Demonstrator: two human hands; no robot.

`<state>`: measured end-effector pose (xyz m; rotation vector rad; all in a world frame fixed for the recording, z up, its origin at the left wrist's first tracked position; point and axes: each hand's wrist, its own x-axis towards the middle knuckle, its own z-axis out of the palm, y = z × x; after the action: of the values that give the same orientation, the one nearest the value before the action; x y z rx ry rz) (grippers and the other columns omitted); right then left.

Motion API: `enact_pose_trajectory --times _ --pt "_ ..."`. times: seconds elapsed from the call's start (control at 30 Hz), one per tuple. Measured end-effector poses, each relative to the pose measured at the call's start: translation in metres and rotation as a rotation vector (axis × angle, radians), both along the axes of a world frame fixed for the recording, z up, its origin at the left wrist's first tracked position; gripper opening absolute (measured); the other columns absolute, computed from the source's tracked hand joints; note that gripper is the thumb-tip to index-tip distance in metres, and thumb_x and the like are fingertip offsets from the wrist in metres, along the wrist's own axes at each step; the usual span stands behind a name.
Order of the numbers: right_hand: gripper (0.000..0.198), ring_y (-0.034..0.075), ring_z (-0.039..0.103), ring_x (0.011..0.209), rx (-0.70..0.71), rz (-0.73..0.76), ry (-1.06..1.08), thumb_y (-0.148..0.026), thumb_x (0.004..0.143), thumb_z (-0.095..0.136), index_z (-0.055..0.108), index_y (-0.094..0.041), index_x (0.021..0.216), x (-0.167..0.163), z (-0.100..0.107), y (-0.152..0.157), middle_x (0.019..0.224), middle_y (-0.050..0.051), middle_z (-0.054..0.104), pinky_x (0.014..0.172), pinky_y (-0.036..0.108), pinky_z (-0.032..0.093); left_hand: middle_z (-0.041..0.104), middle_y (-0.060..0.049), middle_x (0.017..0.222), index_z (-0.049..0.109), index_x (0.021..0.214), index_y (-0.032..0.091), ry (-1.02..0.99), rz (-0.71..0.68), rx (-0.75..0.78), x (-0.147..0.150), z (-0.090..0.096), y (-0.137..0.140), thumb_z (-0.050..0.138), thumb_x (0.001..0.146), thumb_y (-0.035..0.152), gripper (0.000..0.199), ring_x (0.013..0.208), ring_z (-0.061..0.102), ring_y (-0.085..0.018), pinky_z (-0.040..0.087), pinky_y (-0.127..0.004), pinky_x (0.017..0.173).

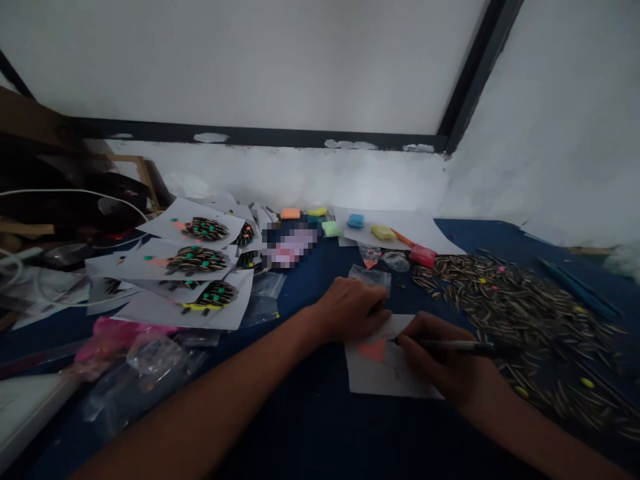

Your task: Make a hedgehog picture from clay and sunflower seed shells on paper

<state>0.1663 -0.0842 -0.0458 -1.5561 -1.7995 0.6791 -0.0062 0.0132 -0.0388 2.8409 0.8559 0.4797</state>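
Observation:
My right hand [445, 360] is closed around a dark pen [460, 345], whose tip touches a small white sheet of paper [370, 381]. On that sheet, close to the tip, sits a flat orange patch [374, 350]. My left hand [353, 307] rests on the sheet's upper left edge with curled fingers, pressing it against the blue tabletop [300, 413]. Just beyond the left hand lies a clear plastic bag [373, 277]. Sunflower seeds [530, 313] are spread beside the right hand, partly hidden by it.
White sheets bearing seed clusters with green dots [205, 228] overlap at the left. Crumpled clear plastic [150, 360] and a pink bag [115, 337] lie nearer. Small coloured packets [383, 232] line the back, with blue tweezers [583, 290] at the right. A white cable [85, 192] loops at far left.

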Motion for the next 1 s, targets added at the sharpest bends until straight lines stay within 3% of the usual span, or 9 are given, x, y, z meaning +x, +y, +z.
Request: enact_pose_trajectory --times 0.83,1.0 --pt "0.02 0.011 0.042 0.046 0.015 0.003 -0.007 -0.033 0.079 0.054 0.052 -0.022 0.062 -0.0033 0.0053 -0.0017 0.052 -0.004 0.046 0.042 0.024 0.028 0.065 -0.001 0.078 0.054 0.078 0.02 -0.011 -0.001 0.005 -0.0009 -0.0008 0.0006 0.048 0.087 0.036 0.02 0.074 0.061 -0.018 0.034 -0.027 0.058" --pt "0.022 0.011 0.042 0.046 0.014 -0.061 -0.043 -0.032 0.082 0.051 0.05 -0.023 0.063 -0.0022 0.007 -0.0033 0.051 -0.005 0.044 0.043 0.024 0.029 0.066 -0.001 0.079 0.054 0.077 0.019 -0.021 -0.006 -0.014 -0.0009 0.0005 -0.0003 0.048 0.087 0.035 0.02 0.074 0.06 -0.017 0.036 -0.027 0.06"
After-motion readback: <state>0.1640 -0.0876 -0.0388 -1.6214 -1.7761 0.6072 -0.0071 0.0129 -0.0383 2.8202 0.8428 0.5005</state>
